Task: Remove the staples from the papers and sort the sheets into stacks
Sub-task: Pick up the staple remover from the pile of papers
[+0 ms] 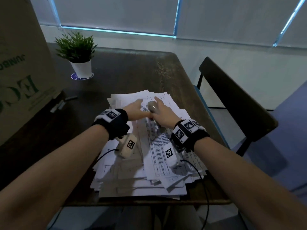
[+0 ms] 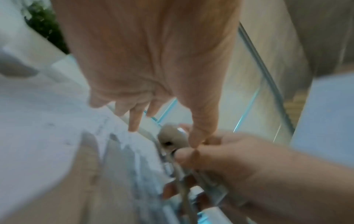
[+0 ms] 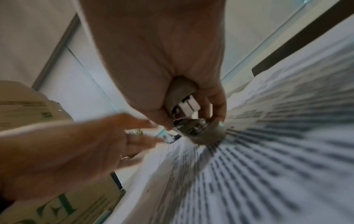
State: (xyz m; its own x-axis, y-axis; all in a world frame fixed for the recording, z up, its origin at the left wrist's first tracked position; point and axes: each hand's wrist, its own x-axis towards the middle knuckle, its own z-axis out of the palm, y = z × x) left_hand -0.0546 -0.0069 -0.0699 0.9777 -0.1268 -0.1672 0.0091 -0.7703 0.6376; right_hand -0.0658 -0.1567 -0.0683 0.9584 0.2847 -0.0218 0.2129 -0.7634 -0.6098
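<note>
Head view shows a loose pile of printed papers point(image 1: 149, 163) spread over the near half of the dark counter point(image 1: 132, 67), sheets overlapping at many angles and reaching the near edge. On top of the pile, toward its far end, the right hand point(image 1: 162, 113) grips a staple remover point(image 1: 152, 107) with a grey rounded top; the right wrist view shows the fingers and thumb curled round its body, its shiny metal claws point(image 3: 172, 137) pointing down just above the top printed sheet. The index finger of that hand stretches forward over the page. The left hand point(image 1: 136, 110) lies just beside it with fingers straight and slightly spread, fingertips point(image 2: 134, 125) pressing on the top sheet, thumb touching the right hand at the tool. Both wrists wear dark straps with black-and-white markers. Farther out on the counter, a small potted plant point(image 1: 78, 53) in a white pot stands at the far left, a large cardboard box point(image 1: 20, 63) beside it, and a dark chair point(image 1: 232, 97) sits off the right side.
</note>
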